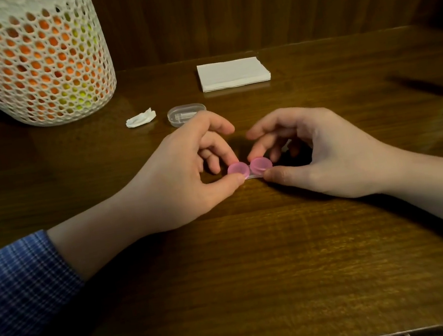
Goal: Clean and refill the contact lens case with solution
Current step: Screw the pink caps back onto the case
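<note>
Head view: both hands (186, 170) (323, 150) pinching lens case (249, 168).

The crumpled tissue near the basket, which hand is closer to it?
Left. The left hand grips the pink case just right of and nearer than the tissue; the right hand is farther right.

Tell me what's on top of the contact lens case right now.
Two pink caps sit on the contact lens case, one per well. The left hand pinches one, the right hand the other. The caps cover the wells, so any solution inside is hidden.
</note>
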`<state>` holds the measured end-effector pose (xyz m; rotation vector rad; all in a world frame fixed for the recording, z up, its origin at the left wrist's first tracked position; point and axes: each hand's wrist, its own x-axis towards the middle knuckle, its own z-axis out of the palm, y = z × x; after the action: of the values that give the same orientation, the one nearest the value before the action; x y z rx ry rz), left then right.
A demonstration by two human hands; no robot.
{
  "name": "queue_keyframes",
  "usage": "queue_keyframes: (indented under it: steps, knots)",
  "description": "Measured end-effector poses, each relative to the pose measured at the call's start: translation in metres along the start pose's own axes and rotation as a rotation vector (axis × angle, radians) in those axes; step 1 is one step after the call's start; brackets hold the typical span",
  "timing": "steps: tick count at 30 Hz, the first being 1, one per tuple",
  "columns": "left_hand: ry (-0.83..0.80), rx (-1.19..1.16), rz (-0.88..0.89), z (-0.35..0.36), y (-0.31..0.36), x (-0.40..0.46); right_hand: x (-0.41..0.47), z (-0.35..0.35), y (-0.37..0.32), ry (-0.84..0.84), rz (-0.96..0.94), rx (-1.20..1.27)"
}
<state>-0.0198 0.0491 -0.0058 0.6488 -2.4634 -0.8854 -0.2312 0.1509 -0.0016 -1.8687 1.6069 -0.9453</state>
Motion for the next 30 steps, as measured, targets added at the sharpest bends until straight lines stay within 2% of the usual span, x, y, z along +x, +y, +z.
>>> queue_keyframes:
  steps: [10, 21, 30]
  knots:
    - [-0.003, 0.011, -0.007, -0.0004, 0.0001, 0.0002, -0.0008, -0.0017, -0.001, -0.025, 0.021, 0.027]
    - [-0.007, 0.0, -0.014, -0.0009, 0.0016, 0.0, 0.0003, 0.002, 0.0012, 0.048, 0.032, 0.027]
    - [0.002, 0.002, -0.015, -0.0015, 0.0017, 0.0, 0.0035, -0.0067, 0.0, -0.039, -0.016, 0.008]
